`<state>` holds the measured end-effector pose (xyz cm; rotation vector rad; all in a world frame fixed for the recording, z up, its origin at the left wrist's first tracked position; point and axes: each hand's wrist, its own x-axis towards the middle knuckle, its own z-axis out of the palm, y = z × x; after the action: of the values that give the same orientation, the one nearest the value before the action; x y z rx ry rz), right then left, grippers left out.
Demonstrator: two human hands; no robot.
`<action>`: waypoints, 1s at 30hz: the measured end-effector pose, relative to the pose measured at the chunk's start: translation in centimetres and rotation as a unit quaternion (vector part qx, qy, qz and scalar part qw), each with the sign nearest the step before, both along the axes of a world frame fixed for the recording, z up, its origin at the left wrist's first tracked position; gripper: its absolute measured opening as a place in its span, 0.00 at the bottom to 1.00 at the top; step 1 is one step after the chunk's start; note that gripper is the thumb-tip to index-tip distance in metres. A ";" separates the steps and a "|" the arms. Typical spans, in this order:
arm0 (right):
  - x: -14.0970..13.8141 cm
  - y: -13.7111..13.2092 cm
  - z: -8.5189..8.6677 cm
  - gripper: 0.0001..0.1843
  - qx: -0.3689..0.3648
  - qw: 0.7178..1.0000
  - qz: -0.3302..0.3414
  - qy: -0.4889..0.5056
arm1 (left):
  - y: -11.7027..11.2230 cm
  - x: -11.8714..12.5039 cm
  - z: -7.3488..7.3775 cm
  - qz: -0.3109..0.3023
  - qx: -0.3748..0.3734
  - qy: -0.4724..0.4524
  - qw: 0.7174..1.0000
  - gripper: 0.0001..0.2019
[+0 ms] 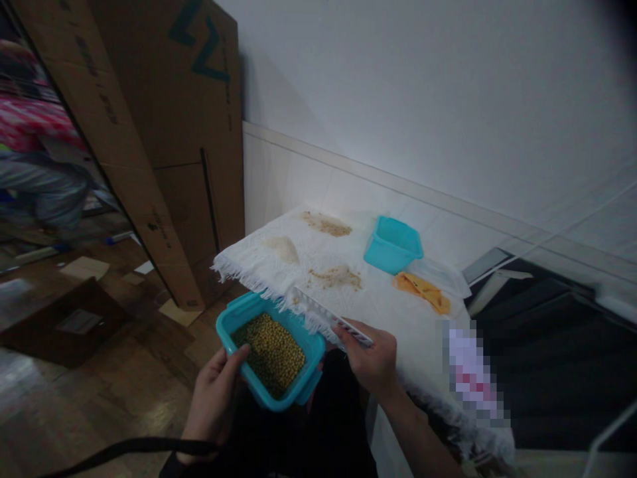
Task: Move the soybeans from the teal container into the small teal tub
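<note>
Bean tub (271, 355) gripped by left hand (213, 392); right hand (373, 358) pinches comb (331, 317) near cloth (348, 292).

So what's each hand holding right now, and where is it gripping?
Left hand grips the teal tub of beans by its near side wall. Right hand holds a white comb-like scraper at its near end.

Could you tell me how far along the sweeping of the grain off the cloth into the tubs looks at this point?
Part done: the teal tub in the left hand at the table edge already holds yellow-green beans. In hand: the right hand holds a white scraper on the white cloth beside it. Left: three brownish grain piles and an orange heap remain; the second teal tub looks empty.
</note>
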<state>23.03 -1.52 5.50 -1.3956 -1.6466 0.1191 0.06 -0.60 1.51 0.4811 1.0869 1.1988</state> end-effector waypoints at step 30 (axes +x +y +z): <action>1.6 7.0 2.7 0.11 -0.029 0.998 -0.032 -0.044 | 0.2 -0.3 -0.7 0.005 0.002 -0.001 1.000 0.11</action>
<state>24.60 5.50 8.22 -1.5148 -1.6791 0.0695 -0.19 -0.39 0.83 0.4787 1.0858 1.2098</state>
